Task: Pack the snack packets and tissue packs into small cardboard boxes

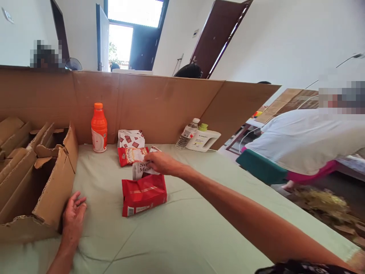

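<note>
My right hand (161,161) reaches across the green cloth and pinches the upper edge of a white packet with dark lettering (138,170). In front of that packet lies a red bag (145,195) with a barcode. Just behind it are a red and white snack packet (131,156) and a white packet with brown squares (131,139). My left hand (73,215) rests on the cloth against the cardboard box, its fingers loosely spread and holding nothing.
At left stands a cardboard box with compartments (54,190). An orange bottle (99,129), a clear bottle (186,134) and a white jug (203,140) stand along the cardboard wall (159,99) at the back. A person in white (308,137) bends over at right.
</note>
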A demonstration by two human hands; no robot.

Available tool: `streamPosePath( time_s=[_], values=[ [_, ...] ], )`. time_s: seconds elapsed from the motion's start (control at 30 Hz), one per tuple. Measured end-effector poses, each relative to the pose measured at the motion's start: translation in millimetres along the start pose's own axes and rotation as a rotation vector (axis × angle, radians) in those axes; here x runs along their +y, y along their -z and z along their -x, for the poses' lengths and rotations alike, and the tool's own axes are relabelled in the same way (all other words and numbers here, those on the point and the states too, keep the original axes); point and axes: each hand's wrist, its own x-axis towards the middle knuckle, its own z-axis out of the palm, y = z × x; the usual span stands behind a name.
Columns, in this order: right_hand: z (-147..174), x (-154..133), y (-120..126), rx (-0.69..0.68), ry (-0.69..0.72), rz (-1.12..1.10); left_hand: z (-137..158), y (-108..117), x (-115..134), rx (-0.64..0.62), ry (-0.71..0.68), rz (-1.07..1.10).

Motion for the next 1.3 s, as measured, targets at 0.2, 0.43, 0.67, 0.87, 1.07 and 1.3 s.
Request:
streamPosePath(
  time_s=[0.2,0.43,0.67,0.87,1.07,1.3],
  values=[
    [-33,22,44,0.236,-0.130,-0.016,2,-1,1,-0.010,0.015,-0.030],
    [-43,15,5,0.180,-0.018,-0.169,3,1,0,0.004,-0.002,-0.041],
    [-5,-11,-79,-0.189,0.187,-0.333,6,1,-1,-0.024,0.002,-0.067],
    [4,-8,-71,-0.189,0.247,-0.419,16,1,-7,-0.003,-0.014,-0.062],
    [-25,38,-18,0.130,0.073,-0.509,22,-1,-13,-0.002,0.007,-0.066],
    [-53,10,15,0.556,-0.049,-0.582,29,-2,-19,-0.020,0.080,-0.038]
  ],
)
